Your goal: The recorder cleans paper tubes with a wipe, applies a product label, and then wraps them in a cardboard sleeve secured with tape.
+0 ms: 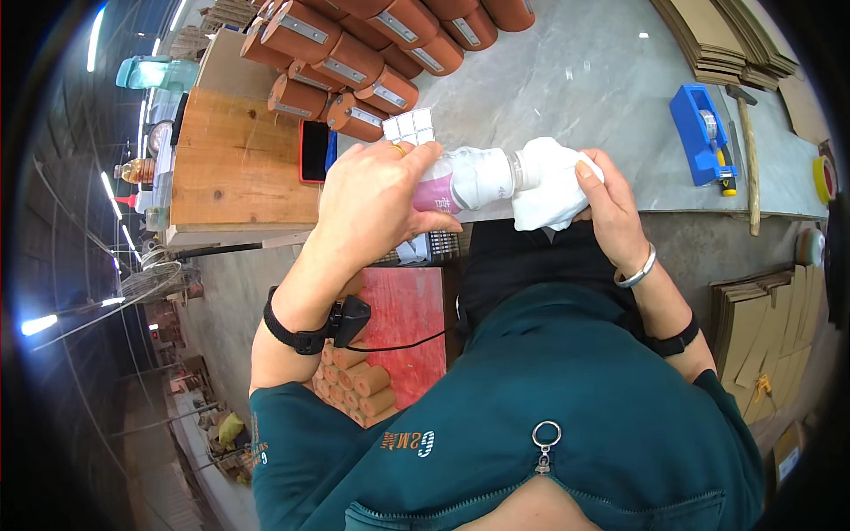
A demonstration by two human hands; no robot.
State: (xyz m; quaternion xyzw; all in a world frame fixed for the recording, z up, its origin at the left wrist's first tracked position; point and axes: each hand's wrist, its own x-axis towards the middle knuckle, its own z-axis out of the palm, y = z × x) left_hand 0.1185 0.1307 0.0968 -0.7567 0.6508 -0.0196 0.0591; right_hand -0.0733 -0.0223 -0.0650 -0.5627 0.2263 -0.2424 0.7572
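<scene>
My left hand (367,195) is closed around a clear plastic bottle (478,177) with a pink label. The bottle lies on its side in the air over the table's near edge, its neck pointing right. Against its mouth is a bunched white cloth (549,186), pinched by my right hand (611,208) with the thumb on top. The cloth covers the bottle's opening. Just beyond my left hand is a white sheet of small squares (410,126).
Brown cylinders (354,57) with pale labels are piled at the far left, near a red-rimmed black pad (313,150) and wooden board (235,168). On the right of the grey table (575,88) are a blue tape dispenser (695,133), a hammer (752,168) and cardboard sheets (717,40).
</scene>
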